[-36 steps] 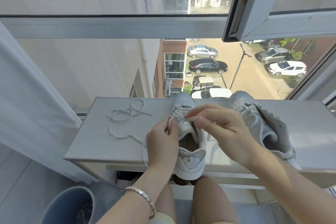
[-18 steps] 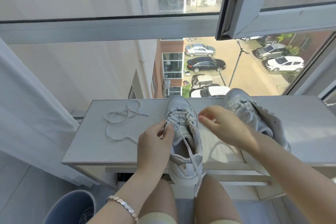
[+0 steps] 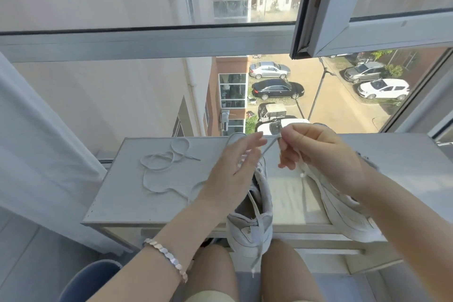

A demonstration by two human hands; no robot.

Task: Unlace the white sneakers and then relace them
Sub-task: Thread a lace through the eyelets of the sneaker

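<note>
1. We judge the step in hand to be work on the centre sneaker, which stands on the bench with its heel over the near edge, between the person's knees. Its lace rises taut from the eyelet area, while another stretch trails across the opening and hangs off the heel.
2. A loose lace lies coiled on the bench to the left, fully out of any shoe. From that we take one shoe to be already unlaced. Whether the centre lace is going out or back in, we cannot tell from this view.
3. The second sneaker lies tilted on the bench to the right, partly hidden by the right forearm.
4. The right hand is raised above the toe of the centre sneaker. Its thumb and forefinger pinch the lace near its upper end, and the other fingers curl beneath.
5. The left hand hovers over the sneaker's front, its fingers loosely straight and narrow-spread, tips just beside the taut lace. We see them closing on nothing.
6. The next move, as we judge it, calls for the left hand to steady the shoe or take the lace lower down, so that the right can draw it through without dragging the sneaker off the edge.
</note>
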